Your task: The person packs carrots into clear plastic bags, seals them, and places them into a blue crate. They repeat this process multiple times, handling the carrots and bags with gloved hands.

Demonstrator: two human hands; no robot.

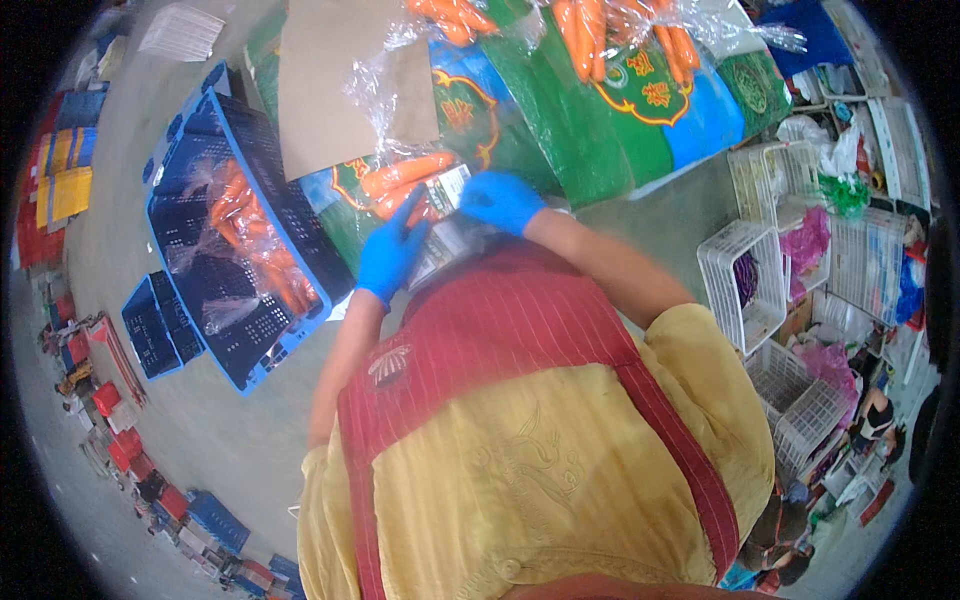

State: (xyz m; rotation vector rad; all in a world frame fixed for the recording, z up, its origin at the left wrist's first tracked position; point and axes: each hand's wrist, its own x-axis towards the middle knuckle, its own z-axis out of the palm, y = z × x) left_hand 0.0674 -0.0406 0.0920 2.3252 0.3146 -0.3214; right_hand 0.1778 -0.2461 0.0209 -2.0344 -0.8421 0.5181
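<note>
A clear plastic bag of carrots (409, 174) lies at the table's near edge, its loose end stretching away from me. My right hand (501, 202), in a blue glove, has its fingertips bunched at the edge of a white printed label (448, 187) over the bag's right end. My left hand (390, 251), gloved the same way, reaches to the bag's near side with its fingers slightly spread. Whether those fingers grip the bag is hidden. Just below, between both hands and against my red apron, is a strip of printed labels (439, 251), partly blurred.
More bagged carrots (581, 37) lie across the far side of the green printed table covering (555, 127). A cardboard sheet (356, 90) covers its left part. Left of the table, a blue crate (176, 217) contains bagged carrots. White plastic baskets (742, 285) stand on the right.
</note>
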